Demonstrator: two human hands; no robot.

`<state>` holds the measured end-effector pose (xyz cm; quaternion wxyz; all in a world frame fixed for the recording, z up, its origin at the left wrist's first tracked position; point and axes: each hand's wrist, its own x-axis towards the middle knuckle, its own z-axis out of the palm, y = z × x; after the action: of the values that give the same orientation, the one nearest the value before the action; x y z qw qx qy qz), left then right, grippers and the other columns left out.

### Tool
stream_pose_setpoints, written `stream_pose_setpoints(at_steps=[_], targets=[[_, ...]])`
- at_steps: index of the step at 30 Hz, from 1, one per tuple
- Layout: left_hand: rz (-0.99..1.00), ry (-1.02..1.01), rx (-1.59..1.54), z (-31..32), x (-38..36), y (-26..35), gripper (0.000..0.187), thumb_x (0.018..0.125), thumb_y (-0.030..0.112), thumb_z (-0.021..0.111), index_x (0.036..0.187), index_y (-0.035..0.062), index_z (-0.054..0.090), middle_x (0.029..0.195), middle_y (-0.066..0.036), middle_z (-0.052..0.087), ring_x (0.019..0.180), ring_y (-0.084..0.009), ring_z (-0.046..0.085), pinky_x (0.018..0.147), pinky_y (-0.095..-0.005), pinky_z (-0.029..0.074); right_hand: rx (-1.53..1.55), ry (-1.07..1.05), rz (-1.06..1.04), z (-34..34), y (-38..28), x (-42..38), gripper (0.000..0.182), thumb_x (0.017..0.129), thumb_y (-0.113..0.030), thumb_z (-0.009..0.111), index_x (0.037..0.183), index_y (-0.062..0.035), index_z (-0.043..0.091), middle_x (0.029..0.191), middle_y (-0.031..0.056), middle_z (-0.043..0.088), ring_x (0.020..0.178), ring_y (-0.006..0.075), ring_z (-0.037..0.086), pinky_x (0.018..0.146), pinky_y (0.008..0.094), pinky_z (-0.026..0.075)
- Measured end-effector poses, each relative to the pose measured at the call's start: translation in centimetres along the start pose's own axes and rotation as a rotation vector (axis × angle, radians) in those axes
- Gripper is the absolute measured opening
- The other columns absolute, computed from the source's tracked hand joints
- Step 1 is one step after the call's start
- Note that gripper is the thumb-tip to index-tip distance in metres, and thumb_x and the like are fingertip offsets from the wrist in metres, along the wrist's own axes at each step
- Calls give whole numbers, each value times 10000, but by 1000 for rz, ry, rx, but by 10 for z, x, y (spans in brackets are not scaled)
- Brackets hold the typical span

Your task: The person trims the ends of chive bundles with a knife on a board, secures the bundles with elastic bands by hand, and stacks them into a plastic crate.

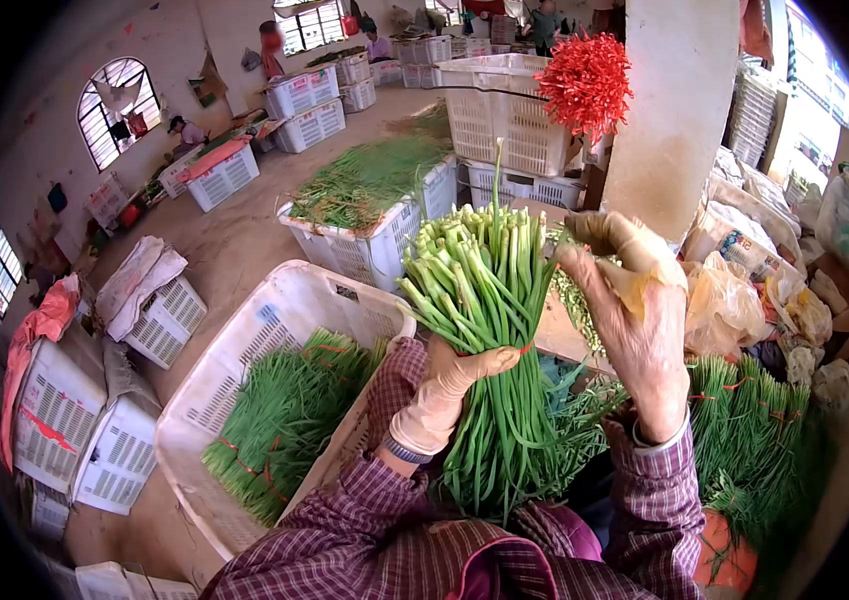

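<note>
My left hand (449,390), in a pale glove, is wrapped round a thick bunch of garlic chives (489,290). The pale cut ends point up and the green leaves hang down over my lap. One longer stalk (496,180) stands above the others. A thin red band (526,349) shows on the bunch beside my left fingertips. My right hand (639,300), with torn glove material on its fingers, is raised at the right side of the stem ends. Its fingers are bent together in a pinch; what lies between them, if anything, is hidden.
A white crate (234,400) at my left contains tied chive bundles (289,420). More tied bundles (744,410) lie at my right. Red ties (584,85) hang by a pillar (669,120). Ahead, loose greens (364,185) top a crate. Other people sit farther back.
</note>
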<state>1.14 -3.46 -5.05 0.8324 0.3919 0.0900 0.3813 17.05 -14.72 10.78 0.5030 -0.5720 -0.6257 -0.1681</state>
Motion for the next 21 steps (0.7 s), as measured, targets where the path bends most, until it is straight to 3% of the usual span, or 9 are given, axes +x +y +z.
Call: stream_pose_setpoints(at_steps=[7, 8, 10, 11, 12, 16, 19, 20, 21], targets=[[138, 11, 305, 8, -2, -22, 654, 718, -33, 834, 1301, 3, 542, 1059, -91, 702, 858, -203, 691, 755, -323, 613, 132, -144, -134, 25, 10, 28, 233, 852, -211, 762, 895, 15, 721, 855, 136, 674, 776, 278, 636, 722, 366, 508], [-35, -264, -181, -22, 9, -30, 654, 764, 67, 809, 1337, -3, 502, 1198, -149, 586, 1036, -228, 578, 881, -377, 537, 117, -109, -178, 24, 9, 30, 215, 856, -191, 758, 891, 18, 723, 810, 128, 668, 733, 254, 627, 683, 359, 504], [-852, -393, -1356, -82, 31, -44, 706, 855, 268, 757, 1408, -16, 423, 1474, -265, 355, 1390, -278, 351, 1133, -484, 385, 94, 25, -291, 21, 14, 35, 180, 892, -175, 730, 884, 4, 740, 737, 80, 667, 634, 169, 590, 565, 315, 474], [-887, -372, -1422, -98, 35, -54, 788, 842, 296, 767, 1434, -26, 358, 1493, -270, 289, 1412, -305, 290, 1163, -475, 329, 32, 7, -99, 15, 19, 43, 90, 892, -157, 714, 842, -107, 770, 780, 38, 692, 624, 138, 632, 556, 276, 525], [-922, -351, -1489, -108, 37, -63, 873, 829, 325, 776, 1461, -36, 293, 1512, -276, 222, 1434, -332, 229, 1193, -466, 272, -6, 211, -322, 14, 38, 55, 129, 913, -201, 707, 864, -100, 771, 799, 21, 713, 613, 107, 625, 516, 232, 520], [-1060, -312, -1829, -168, 47, -98, 1287, 701, 264, 905, 1499, -69, -48, 1551, -278, 24, 1493, -403, 48, 1274, -435, 118, 2, 550, -241, -67, 78, 88, 235, 972, -313, 636, 1020, -123, 767, 996, 96, 749, 850, 111, 714, 673, 224, 586], [-971, -425, -1661, -174, 43, -81, 1062, 779, 216, 810, 1502, -39, 74, 1525, -213, 165, 1381, -317, 219, 1187, -387, 243, -362, 385, -68, -94, 89, 73, 354, 968, -387, 629, 1129, -87, 728, 1111, 127, 734, 937, 163, 724, 778, 326, 611], [-905, -478, -1463, -169, 40, -69, 990, 805, 200, 778, 1503, -29, 115, 1517, -191, 211, 1344, -288, 276, 1158, -370, 285, -379, 187, 235, -88, 81, 59, 435, 977, -394, 612, 1249, -57, 648, 1167, 142, 712, 993, 212, 716, 844, 396, 605], [-819, -491, -1243, -121, 19, -39, 819, 872, 161, 700, 1510, -11, 216, 1497, -148, 333, 1265, -231, 418, 1098, -341, 369, -352, 111, 125, -74, 90, 44, 473, 961, -385, 631, 1294, -50, 599, 1230, 179, 669, 1067, 263, 684, 865, 424, 598]])
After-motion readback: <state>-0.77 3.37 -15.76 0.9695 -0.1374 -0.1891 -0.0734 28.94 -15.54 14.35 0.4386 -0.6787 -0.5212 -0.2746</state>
